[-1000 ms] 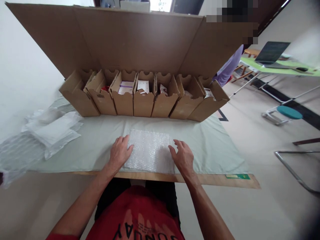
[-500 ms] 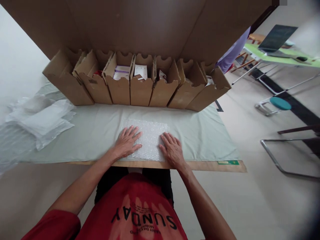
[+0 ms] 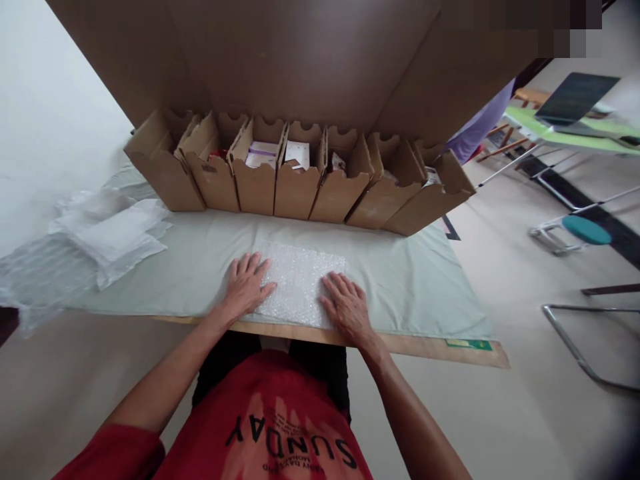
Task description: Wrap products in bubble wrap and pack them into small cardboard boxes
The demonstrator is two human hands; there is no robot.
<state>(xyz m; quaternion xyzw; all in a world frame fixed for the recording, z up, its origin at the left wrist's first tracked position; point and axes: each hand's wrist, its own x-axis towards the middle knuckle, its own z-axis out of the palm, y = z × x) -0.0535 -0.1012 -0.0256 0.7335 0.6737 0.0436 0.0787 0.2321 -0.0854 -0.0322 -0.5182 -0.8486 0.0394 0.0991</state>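
A sheet of bubble wrap (image 3: 300, 283) lies flat on the pale green cloth (image 3: 410, 280) that covers the table, near its front edge. My left hand (image 3: 245, 287) rests palm down on the sheet's left edge, fingers spread and open. On the right edge lies my right hand (image 3: 345, 307), also flat with its fingers stretched out. Neither hand holds anything.
A row of cardboard bins (image 3: 295, 180) with small boxes inside stands behind the sheet, under a tall cardboard flap (image 3: 280, 60). Clear plastic bags (image 3: 110, 233) are piled at the left. A person in purple (image 3: 480, 123), a laptop (image 3: 575, 97) and a stool (image 3: 585, 230) are at the right.
Both hands have slid from the sheet's sides onto its near corners and now lie flat. The view has shifted slightly; the bubble wrap stays in place.
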